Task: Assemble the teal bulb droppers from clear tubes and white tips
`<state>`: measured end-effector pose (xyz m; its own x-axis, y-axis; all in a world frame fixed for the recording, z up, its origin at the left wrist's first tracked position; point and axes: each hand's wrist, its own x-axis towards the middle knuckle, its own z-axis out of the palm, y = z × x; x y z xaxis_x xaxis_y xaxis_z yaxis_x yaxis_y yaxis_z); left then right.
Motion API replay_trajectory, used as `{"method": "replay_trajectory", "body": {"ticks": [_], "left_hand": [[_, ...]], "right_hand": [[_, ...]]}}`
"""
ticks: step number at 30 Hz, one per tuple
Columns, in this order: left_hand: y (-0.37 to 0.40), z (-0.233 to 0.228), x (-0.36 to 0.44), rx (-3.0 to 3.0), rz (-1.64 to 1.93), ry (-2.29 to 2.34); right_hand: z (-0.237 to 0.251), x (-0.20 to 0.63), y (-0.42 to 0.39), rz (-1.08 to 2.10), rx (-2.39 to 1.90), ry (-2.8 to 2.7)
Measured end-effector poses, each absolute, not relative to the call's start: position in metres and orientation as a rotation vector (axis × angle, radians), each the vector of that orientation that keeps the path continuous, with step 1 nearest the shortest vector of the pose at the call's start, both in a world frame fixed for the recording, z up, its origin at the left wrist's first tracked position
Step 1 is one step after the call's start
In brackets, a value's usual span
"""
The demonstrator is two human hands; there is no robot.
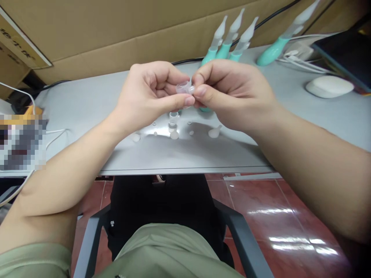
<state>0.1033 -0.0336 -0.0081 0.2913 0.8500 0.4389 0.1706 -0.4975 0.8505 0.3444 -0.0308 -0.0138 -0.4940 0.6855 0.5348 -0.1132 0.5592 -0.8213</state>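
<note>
In the upper centre of the frame, our left hand point(153, 88) and right hand point(233, 85) pinch one clear plastic fitting point(182, 88).

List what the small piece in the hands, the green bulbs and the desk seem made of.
Small piece: probably clear plastic, glossy; it is see-through with bright edges.
Green bulbs: perhaps rubber, silicone or plastic, smooth; evenly coloured and rounded, but softness cannot be told.
Desk: possibly laminate or painted metal, smooth grey with some sheen; light glares off it.
</note>
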Motion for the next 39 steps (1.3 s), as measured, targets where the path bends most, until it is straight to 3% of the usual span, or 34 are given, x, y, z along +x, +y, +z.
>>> {"method": "replay_trajectory", "body": {"ticks": [15,28,39], "left_hand": [[-0.029,-0.020,0.097,1.957,1.227,0.750],[-0.020,-0.023,0.097,1.992,1.210,0.739],[-0.037,-0.017,0.100,1.998,1.211,0.830]], "right_hand": [[-0.010,0.350,-0.026,1.272,-0.533,-1.738],[-0.007,0.343,-0.039,0.979,-0.698,-1.665],[-0.003,0.360,-0.039,1.466,-0.558,-1.644]]}}
